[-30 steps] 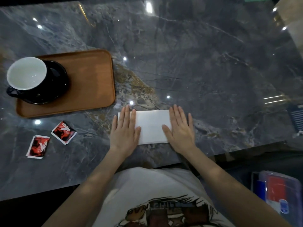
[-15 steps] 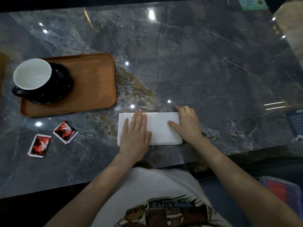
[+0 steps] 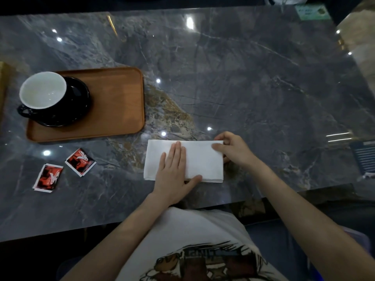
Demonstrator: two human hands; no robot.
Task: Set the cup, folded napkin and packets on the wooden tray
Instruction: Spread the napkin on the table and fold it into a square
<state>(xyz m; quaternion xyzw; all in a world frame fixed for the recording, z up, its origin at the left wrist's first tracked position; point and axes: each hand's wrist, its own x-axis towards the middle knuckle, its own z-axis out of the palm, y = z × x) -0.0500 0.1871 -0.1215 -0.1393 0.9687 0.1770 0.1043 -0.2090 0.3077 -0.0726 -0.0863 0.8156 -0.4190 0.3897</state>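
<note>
Right hand [image 3: 233,151]: pinching right edge of folded white paper napkin [image 3: 199,159], on grey marble table [image 3: 243,78]. Left hand [image 3: 172,171]: flat, pressing it. Black-and-white cup [image 3: 43,90]: on wooden tray [image 3: 113,102]. Two red packets [image 3: 80,162]: on the table, outstanding.

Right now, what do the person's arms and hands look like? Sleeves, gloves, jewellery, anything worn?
Both forearms are bare up to the frame edge: no sleeves show. The left hand and right hand wear no gloves, and no rings, watch or wristbands are visible. The only clothing in view is a white T-shirt with a dark printed graphic on the front.
</note>
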